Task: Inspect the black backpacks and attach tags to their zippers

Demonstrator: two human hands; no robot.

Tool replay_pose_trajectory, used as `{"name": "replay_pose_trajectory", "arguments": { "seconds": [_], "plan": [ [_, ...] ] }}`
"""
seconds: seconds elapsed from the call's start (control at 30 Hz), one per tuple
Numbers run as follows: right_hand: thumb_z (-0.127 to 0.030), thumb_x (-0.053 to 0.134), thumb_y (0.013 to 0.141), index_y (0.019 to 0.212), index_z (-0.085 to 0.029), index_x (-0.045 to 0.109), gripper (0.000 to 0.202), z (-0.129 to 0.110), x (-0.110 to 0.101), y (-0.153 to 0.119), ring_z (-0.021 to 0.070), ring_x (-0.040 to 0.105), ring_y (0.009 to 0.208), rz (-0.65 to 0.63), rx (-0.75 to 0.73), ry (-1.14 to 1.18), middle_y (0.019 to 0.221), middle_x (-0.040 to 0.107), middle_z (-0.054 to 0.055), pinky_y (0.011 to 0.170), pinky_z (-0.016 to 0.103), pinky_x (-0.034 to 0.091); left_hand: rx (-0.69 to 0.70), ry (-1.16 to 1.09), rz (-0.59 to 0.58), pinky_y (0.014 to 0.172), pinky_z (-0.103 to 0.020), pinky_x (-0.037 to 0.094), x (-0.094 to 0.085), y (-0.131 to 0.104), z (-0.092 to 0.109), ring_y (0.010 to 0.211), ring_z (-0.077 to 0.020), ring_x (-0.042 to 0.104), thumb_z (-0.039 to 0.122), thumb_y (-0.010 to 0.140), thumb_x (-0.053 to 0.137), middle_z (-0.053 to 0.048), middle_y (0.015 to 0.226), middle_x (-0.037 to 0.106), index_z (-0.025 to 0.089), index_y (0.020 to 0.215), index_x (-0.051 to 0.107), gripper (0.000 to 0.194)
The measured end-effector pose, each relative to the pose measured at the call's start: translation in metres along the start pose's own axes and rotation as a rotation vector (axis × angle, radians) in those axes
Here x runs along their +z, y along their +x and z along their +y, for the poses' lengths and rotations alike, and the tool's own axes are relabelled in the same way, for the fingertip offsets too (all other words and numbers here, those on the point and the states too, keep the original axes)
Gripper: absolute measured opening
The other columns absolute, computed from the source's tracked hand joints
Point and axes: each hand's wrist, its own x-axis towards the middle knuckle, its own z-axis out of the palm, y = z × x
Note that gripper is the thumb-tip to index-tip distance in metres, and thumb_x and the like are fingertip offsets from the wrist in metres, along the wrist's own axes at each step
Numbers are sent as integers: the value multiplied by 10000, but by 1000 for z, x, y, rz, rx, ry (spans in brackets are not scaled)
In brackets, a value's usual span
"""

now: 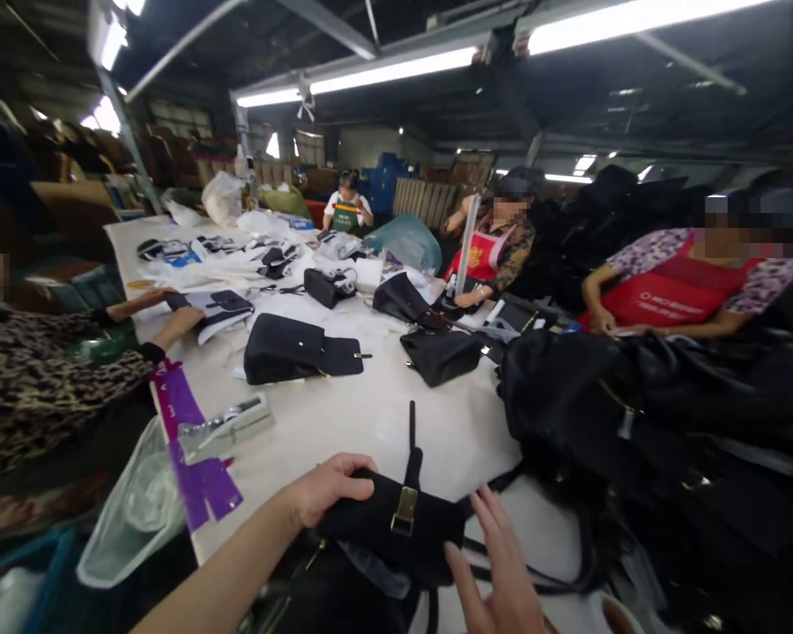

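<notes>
A black handbag with a gold buckle lies close in front of me at the table's near edge. A narrow strap stands up from behind the buckle. My left hand grips the bag's upper left corner, thumb on top, its other fingers mostly hidden behind. At the right end of the bag is my right hand, fingers stretched and apart; its thumb side is at the bag's edge, and I cannot tell whether it touches. Clear plastic shows below the bag's front, and black straps trail to the right.
A large heap of black bags rises at the right. Other black bags lie on the white table. A box and purple tape are at the left edge. Several co-workers sit or stand around the table.
</notes>
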Motion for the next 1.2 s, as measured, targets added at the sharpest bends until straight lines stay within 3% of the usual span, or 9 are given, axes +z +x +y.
{"name": "replay_pose_trajectory", "arguments": {
  "seconds": [0.07, 0.17, 0.33, 0.47, 0.57, 0.67, 0.8, 0.93, 1.2],
  "plan": [
    [-383, 560, 889, 1342, -208, 500, 489, -13, -3, 14, 321, 413, 1340, -43, -161, -58, 1397, 521, 115, 1091, 520, 359, -3, 38, -30, 550, -222, 414, 5, -14, 2, 563, -110, 539, 401, 517, 824, 18, 659, 614, 162, 774, 572, 433],
    [-338, 486, 920, 977, -221, 668, 223, -38, -5, 29, 197, 670, 839, -243, -140, 22, 903, 724, 41, 775, 316, 529, 78, 340, -16, 625, -264, 447, 14, -32, 13, 663, -150, 566, 379, 648, 718, 1, 746, 630, 179, 846, 603, 304],
    [-335, 473, 909, 765, -211, 611, 235, -54, 4, 21, 146, 575, 638, -303, -23, 139, 672, 632, -4, 556, 236, 428, 393, 1252, 106, 1021, -459, 328, 39, -51, 32, 1120, -279, 514, 136, 795, 506, -82, 1161, 616, 255, 1152, 631, 396],
    [-347, 459, 905, 733, -207, 569, 248, -46, 12, 12, 142, 536, 628, -300, 23, 166, 656, 586, -9, 551, 235, 403, 403, 1473, -85, 1021, -458, 311, 53, -45, 31, 961, -271, 558, 195, 782, 572, -54, 913, 655, 231, 889, 678, 155],
    [-345, 457, 908, 721, -209, 552, 250, -41, 9, 11, 138, 516, 616, -335, 67, 184, 637, 550, -23, 567, 236, 410, 342, 1356, -166, 830, -341, 415, 52, -36, 21, 768, -208, 545, 269, 744, 649, -12, 715, 593, 194, 681, 615, 104],
    [-309, 462, 915, 737, -212, 584, 237, -43, 1, 8, 145, 551, 645, -346, 41, 138, 664, 584, -19, 604, 245, 432, 200, 954, -247, 652, -244, 407, 48, -34, 8, 654, -140, 505, 274, 714, 650, 30, 663, 560, 170, 702, 620, 109],
    [-255, 519, 903, 793, -227, 649, 173, -51, -2, -8, 171, 607, 777, -137, -115, 17, 807, 648, 22, 715, 277, 470, -7, 587, -190, 616, -220, 402, 48, -42, -11, 650, -124, 509, 257, 640, 672, 35, 686, 588, 142, 782, 661, 183],
    [-208, 578, 884, 910, -256, 702, 135, -61, 5, -34, 188, 612, 867, 8, -223, -37, 902, 654, 47, 761, 298, 496, -75, 496, -128, 630, -224, 414, 55, -56, -24, 699, -140, 527, 240, 614, 706, 24, 732, 615, 144, 782, 671, 197],
    [-167, 635, 848, 826, -239, 661, 79, -64, 2, -64, 162, 631, 778, -101, -47, 196, 820, 653, 23, 697, 251, 521, -44, 601, -199, 568, -194, 336, 69, -79, -33, 646, -104, 453, 219, 626, 764, 69, 656, 525, 160, 730, 644, 169]
  ]
}}
